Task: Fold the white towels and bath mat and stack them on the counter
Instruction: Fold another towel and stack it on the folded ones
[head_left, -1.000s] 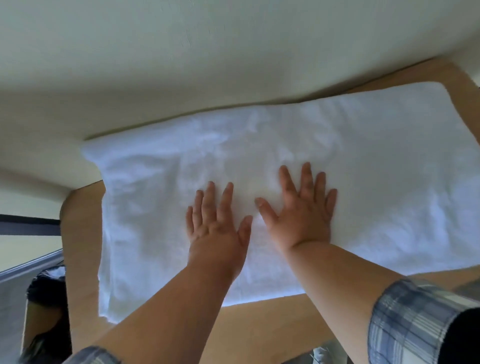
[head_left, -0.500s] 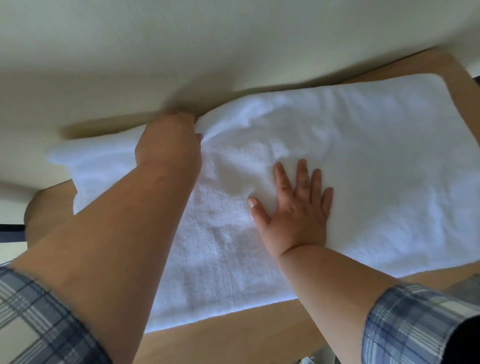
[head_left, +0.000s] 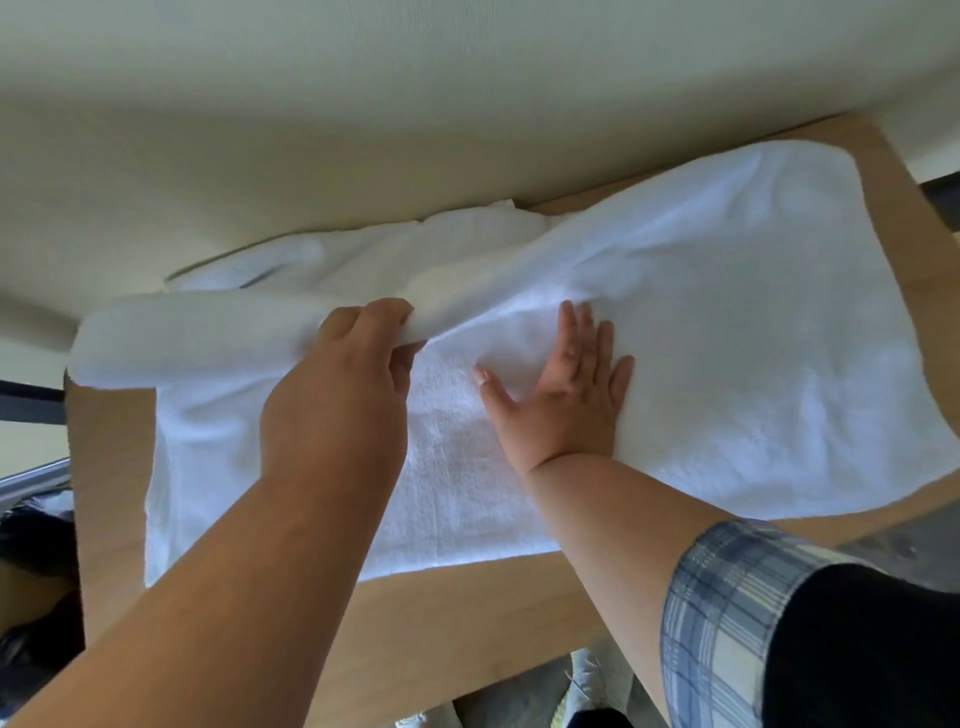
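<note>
Right up close on my screen I see a blue checked sleeve (head_left: 727, 623) on the right arm, low in the corner. Next comes the bare front strip of the wooden counter (head_left: 467, 623), with both arms reaching over it. The white towel (head_left: 727, 338) lies spread across the counter, from its left side almost to its right side. The right hand (head_left: 566, 400) lies flat on the middle of the towel, palm down, with its fingers (head_left: 582, 332) straight and spread out, grasping nothing. Just beside it, the left hand (head_left: 337, 395) is a bit higher, and its fingers (head_left: 384, 317) are curled tight round a thick fold of the towel's far edge. That fold is lifted off the counter and runs out to the left like a soft roll, and its end sticks out past the counter's left side. Behind the fold, more towel sits bunched up against the pale wall (head_left: 467, 104). The far right corner of the towel lies flat, close to the wall.
</note>
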